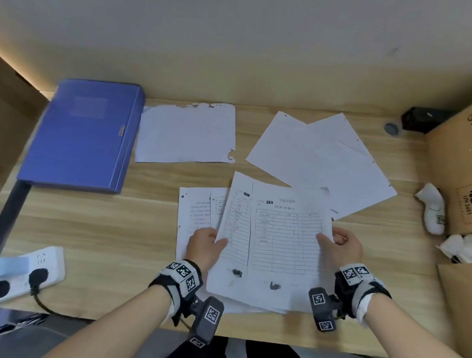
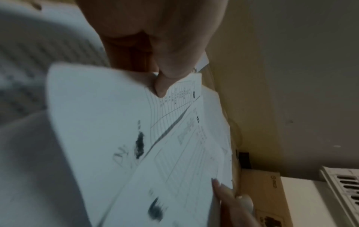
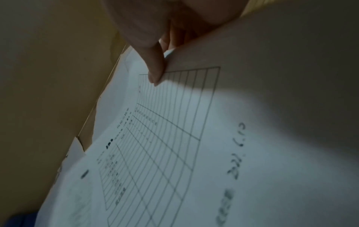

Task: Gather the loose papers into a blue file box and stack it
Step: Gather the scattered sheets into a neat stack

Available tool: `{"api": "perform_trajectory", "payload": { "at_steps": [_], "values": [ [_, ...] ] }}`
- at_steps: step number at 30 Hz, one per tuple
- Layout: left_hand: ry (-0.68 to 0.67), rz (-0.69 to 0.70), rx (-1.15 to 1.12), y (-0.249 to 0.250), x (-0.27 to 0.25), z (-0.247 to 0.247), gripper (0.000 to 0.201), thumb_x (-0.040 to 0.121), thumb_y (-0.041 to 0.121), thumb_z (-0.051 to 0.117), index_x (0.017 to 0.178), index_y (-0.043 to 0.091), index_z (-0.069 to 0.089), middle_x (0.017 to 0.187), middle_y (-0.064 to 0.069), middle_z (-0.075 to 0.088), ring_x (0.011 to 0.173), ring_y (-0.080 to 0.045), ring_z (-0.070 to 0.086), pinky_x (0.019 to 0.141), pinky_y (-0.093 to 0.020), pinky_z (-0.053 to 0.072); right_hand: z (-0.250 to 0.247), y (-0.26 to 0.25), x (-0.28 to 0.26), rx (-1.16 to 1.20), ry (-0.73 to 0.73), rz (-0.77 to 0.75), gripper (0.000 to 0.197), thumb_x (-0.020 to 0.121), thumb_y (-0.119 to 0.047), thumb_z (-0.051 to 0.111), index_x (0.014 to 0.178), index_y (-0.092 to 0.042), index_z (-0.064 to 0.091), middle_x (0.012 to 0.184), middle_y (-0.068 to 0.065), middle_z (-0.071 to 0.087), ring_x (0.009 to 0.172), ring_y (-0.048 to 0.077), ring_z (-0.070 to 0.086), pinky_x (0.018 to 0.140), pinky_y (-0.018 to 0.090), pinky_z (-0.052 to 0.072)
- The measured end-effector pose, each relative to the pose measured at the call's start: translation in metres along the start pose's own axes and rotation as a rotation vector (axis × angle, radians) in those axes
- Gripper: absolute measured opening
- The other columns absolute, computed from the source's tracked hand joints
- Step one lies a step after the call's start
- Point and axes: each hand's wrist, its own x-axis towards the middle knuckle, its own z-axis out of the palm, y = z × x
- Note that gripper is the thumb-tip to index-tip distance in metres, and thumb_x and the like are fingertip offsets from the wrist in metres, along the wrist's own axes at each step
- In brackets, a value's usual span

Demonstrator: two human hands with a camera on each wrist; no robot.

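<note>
A sheaf of printed forms (image 1: 277, 241) is raised over the desk's near middle. My left hand (image 1: 207, 244) pinches its left edge, thumb on top, and my right hand (image 1: 341, 246) pinches its right edge. The left wrist view shows the thumb (image 2: 161, 86) on the forms (image 2: 116, 138); the right wrist view shows the thumb (image 3: 155, 72) pressing the gridded sheet (image 3: 165, 145). More printed sheets (image 1: 193, 212) lie beneath on the desk. Blank sheets lie farther back: a torn one (image 1: 187, 133) and a fanned pile (image 1: 324, 162). The blue file box (image 1: 85, 133) lies closed and flat at the left.
A white power strip (image 1: 12, 272) with plugs sits at the near left edge. Cardboard boxes (image 1: 468, 174) stand at the right, with a white controller (image 1: 432, 208) and crumpled tissue (image 1: 466, 248) beside them. A black device (image 1: 421, 118) sits at the back right.
</note>
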Motion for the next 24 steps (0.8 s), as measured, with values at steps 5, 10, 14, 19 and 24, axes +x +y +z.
{"api": "perform_trajectory", "payload": {
  "at_steps": [5,10,14,19,24],
  "values": [
    [-0.114,-0.001,0.087,-0.009,-0.007,0.033,0.017,0.088,0.020,0.064,0.075,0.014,0.056,0.070,-0.001,0.057,0.064,-0.017,0.052,0.060,-0.028,0.042,-0.005,0.006,0.005,-0.104,-0.125,0.060,0.037,0.080,-0.019,0.077,0.112,-0.005,0.065,0.092,0.009,0.065,0.075,0.022,0.061,0.067,0.028,0.048],
    [-0.160,0.077,0.141,-0.015,-0.012,0.039,0.014,0.089,0.020,0.062,0.097,0.010,0.068,0.080,-0.005,0.069,0.073,-0.023,0.063,0.069,-0.032,0.052,0.007,0.011,-0.005,-0.182,-0.246,0.097,0.032,0.074,-0.021,0.083,0.100,-0.010,0.070,0.092,0.002,0.073,0.078,0.018,0.068,0.068,0.028,0.054],
    [-0.205,0.113,0.138,-0.014,-0.014,0.034,0.023,0.090,0.020,0.061,0.112,0.016,0.069,0.099,-0.002,0.074,0.089,-0.022,0.068,0.080,-0.033,0.056,0.014,0.006,-0.010,-0.230,-0.280,0.091,0.022,0.074,-0.018,0.081,0.094,-0.016,0.074,0.086,0.001,0.072,0.072,0.013,0.066,0.064,0.024,0.052],
    [-0.129,0.148,0.142,-0.011,-0.015,0.032,0.011,0.094,0.019,0.056,0.084,0.021,0.056,0.073,0.005,0.055,0.066,-0.013,0.052,0.061,-0.023,0.043,0.012,0.002,-0.011,-0.196,-0.256,0.044,0.018,0.075,-0.018,0.080,0.092,-0.016,0.074,0.085,0.004,0.073,0.077,0.020,0.068,0.067,0.027,0.052],
    [-0.037,0.458,0.463,-0.038,-0.017,0.016,0.042,0.094,0.011,0.049,0.136,0.014,0.053,0.136,-0.001,0.050,0.125,-0.019,0.046,0.100,-0.033,0.045,0.006,-0.003,-0.005,-0.162,-0.224,0.012,0.024,0.076,-0.011,0.081,0.098,-0.009,0.072,0.087,0.006,0.070,0.078,0.024,0.066,0.071,0.029,0.050]
  ]
}}
